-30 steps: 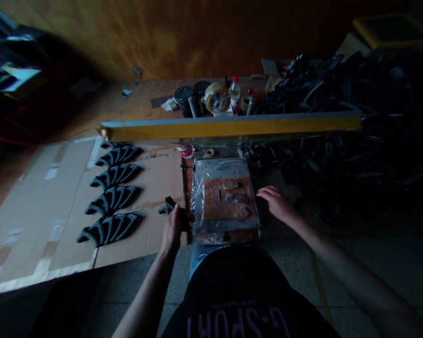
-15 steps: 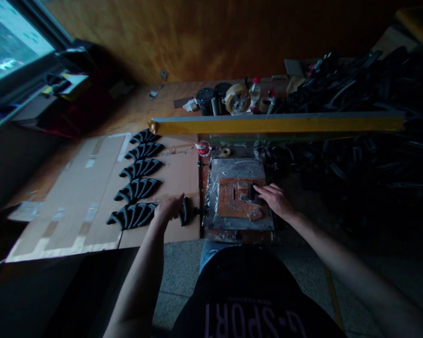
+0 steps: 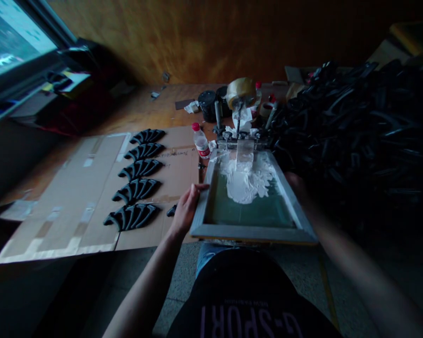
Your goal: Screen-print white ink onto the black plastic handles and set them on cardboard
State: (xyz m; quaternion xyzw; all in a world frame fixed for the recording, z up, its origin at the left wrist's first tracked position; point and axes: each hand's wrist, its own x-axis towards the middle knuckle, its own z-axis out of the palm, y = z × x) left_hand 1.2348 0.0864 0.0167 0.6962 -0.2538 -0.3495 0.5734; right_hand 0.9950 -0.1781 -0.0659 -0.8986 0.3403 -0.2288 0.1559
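Note:
A screen printing frame (image 3: 254,232) with grey edges and a green mesh lies lowered in front of me. White ink (image 3: 245,185) is smeared over its far half, and a clear flat scraper (image 3: 245,152) stands in the ink. My left hand (image 3: 186,206) is closed at the frame's left edge, its thumb side against the rim. Beside the frame's right edge is my right hand (image 3: 298,185), dark and blurred, its fingers mostly hidden. A black curved part (image 3: 171,210) shows partly behind my left hand. The plate under the frame is hidden.
Rows of black curved parts (image 3: 141,188) lie on cardboard (image 3: 74,202) at left. A bottle with a red cap (image 3: 200,141) stands by the frame's far left corner. Behind the clamps are a tape roll (image 3: 240,91) and a black tub (image 3: 207,105). Black parts (image 3: 356,117) are heaped at right.
The frame has swung down from its raised position and covers the plate. My left hand has moved right from the cardboard to the frame; my right hand has left the plate for the frame's right side.

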